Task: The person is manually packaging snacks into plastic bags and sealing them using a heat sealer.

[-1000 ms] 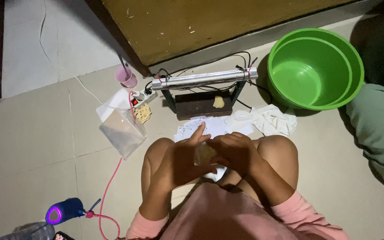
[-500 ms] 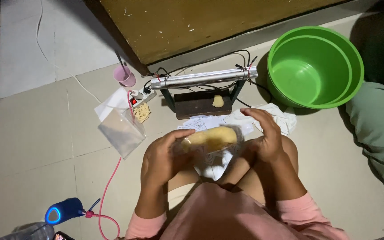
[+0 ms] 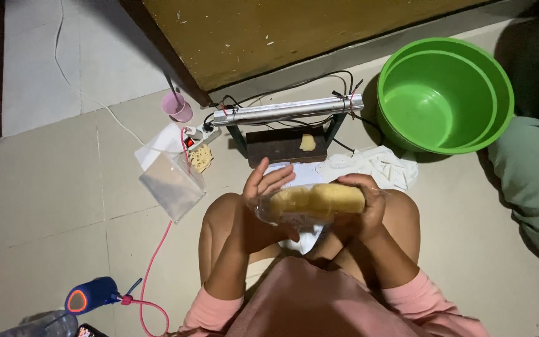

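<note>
Where the head view looks down over bent knees: clear bag of yellow crackers [image 3: 310, 203] held level above the lap, gripped at both ends. Left hand [image 3: 260, 209] clasped on its left end, fingers raised; right hand [image 3: 360, 206] wrapped round its right end. Ahead on the floor: metal-bar sealer [image 3: 285, 111] on dark base. Green basin [image 3: 444, 93] far right. Pink cup [image 3: 176, 106] and empty clear bag [image 3: 171, 185] left. 2 hands, 1 bag.

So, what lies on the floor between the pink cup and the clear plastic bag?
In the head view, a white power strip with a red switch, white paper and a small yellow lattice snack lie between the pink cup and the clear plastic bag.
</note>
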